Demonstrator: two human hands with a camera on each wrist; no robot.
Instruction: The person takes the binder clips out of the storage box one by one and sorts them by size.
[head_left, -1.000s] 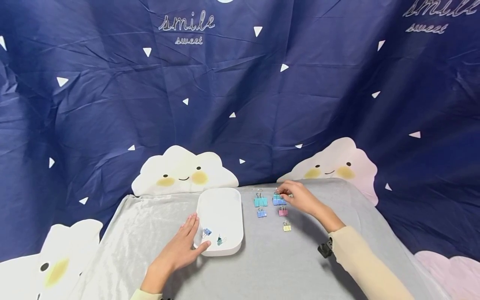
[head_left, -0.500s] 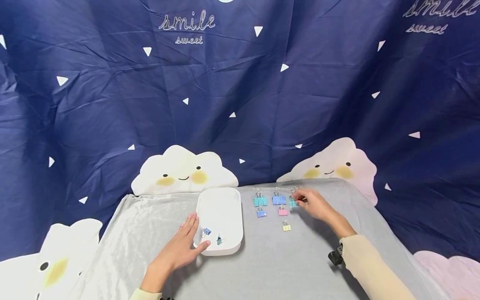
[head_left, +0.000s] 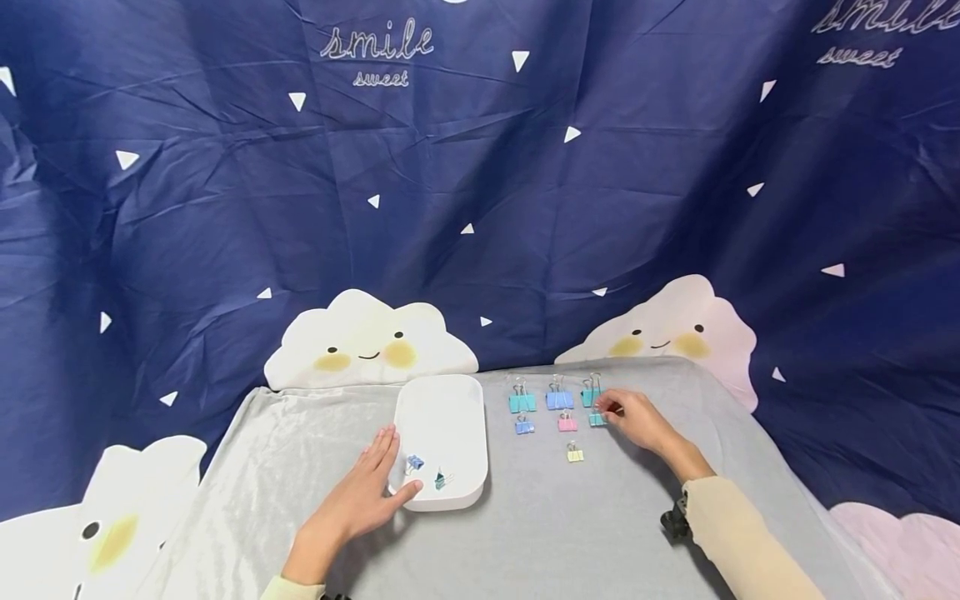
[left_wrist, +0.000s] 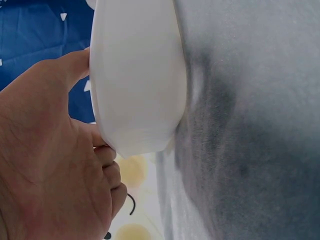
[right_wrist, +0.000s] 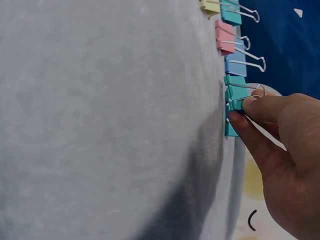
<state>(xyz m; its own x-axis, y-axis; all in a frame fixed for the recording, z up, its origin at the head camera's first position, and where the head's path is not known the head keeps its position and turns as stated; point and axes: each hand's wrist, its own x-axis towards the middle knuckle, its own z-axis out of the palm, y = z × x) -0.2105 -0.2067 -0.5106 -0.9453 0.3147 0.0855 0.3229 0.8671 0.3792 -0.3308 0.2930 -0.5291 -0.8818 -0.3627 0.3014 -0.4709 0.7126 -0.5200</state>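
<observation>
In the head view my right hand (head_left: pixel 633 417) pinches a small teal binder clip (head_left: pixel 597 419) between thumb and fingertips. A larger teal binder clip (head_left: pixel 591 396) stands right behind it. The right wrist view shows the thumb on the front of the pinched clip (right_wrist: pixel 237 91), which overlaps the larger one (right_wrist: pixel 231 128). My left hand (head_left: pixel 360 492) rests against the left side of a white plastic bin (head_left: pixel 483 450), fingers extended along the rim and thumb at the near corner. In the bin lie a small blue clip (head_left: pixel 415 462) and a dark green clip (head_left: pixel 439 480).
Left of the right hand, a teal clip (head_left: pixel 522 403) and a blue clip (head_left: pixel 559 400) stand in the back row. Before them are a small blue clip (head_left: pixel 524 427), a pink clip (head_left: pixel 567 424) and a yellow clip (head_left: pixel 575 455). Grey cloth (head_left: pixel 540 533) covers the table.
My right hand has carried the small teal clip from over the blue clip to the right, then down in front of the larger teal one. The left hand and bin stay put.
</observation>
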